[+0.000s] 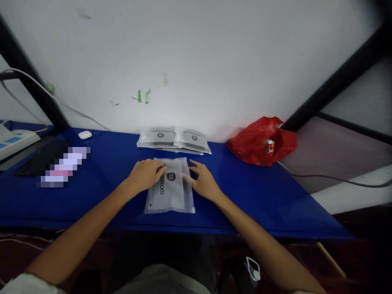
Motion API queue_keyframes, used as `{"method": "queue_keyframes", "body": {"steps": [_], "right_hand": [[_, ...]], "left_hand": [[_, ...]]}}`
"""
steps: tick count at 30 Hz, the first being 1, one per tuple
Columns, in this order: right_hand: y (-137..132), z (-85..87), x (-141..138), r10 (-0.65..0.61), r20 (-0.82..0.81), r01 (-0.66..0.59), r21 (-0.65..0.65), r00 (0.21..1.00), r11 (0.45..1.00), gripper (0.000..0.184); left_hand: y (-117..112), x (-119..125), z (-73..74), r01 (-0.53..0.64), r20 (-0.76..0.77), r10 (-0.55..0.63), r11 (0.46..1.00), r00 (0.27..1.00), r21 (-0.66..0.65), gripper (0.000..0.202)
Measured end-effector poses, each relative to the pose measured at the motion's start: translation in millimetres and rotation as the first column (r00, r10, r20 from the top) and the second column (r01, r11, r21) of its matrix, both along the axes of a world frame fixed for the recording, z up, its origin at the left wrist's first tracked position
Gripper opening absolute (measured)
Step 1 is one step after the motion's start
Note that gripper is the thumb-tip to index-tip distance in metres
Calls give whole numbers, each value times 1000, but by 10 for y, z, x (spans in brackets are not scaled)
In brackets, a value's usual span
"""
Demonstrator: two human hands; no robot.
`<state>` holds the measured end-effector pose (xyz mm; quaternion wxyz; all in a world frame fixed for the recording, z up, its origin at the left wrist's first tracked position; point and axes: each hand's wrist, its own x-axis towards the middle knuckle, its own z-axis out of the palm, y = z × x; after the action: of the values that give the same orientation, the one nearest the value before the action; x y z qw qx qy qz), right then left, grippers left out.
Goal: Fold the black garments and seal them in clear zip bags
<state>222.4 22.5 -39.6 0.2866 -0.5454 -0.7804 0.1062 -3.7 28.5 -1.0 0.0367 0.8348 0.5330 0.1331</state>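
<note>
A frosted zip bag (176, 196) with a round dark logo and the lettering "ROCKBROS" lies flat near the table's front edge, its lettering running sideways. My left hand (146, 174) is on its upper left side, fingers curled and thumb bent in, closed on the plastic. At the bag's right side is my right hand (206, 180), its fingers apart. One fingertip of it shows blurred through the clear plastic; whether it is inside or under the bag I cannot tell. Behind, against the wall, several similar bags (192, 139) lie in two overlapping piles.
A crumpled red plastic bag (260, 143) sits at the back right, with a cable beside it. To the left are a white earbud case (85, 134), a phone with a blurred screen (65, 165), a black pouch (39, 159) and a power strip (18, 143). Black frame bars slant at both sides.
</note>
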Motion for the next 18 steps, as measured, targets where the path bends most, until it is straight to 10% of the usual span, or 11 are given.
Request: {"method": "queue_keyframes", "body": {"steps": [8, 18], "right_hand": [[220, -151, -65, 61, 27, -60, -36, 998, 998, 33], [272, -26, -24, 223, -14, -223, -22, 975, 975, 22]], "left_hand": [[324, -194, -192, -133, 49, 139, 986, 989, -98, 47], [356, -387, -169, -104, 133, 152, 944, 979, -314, 19]]}}
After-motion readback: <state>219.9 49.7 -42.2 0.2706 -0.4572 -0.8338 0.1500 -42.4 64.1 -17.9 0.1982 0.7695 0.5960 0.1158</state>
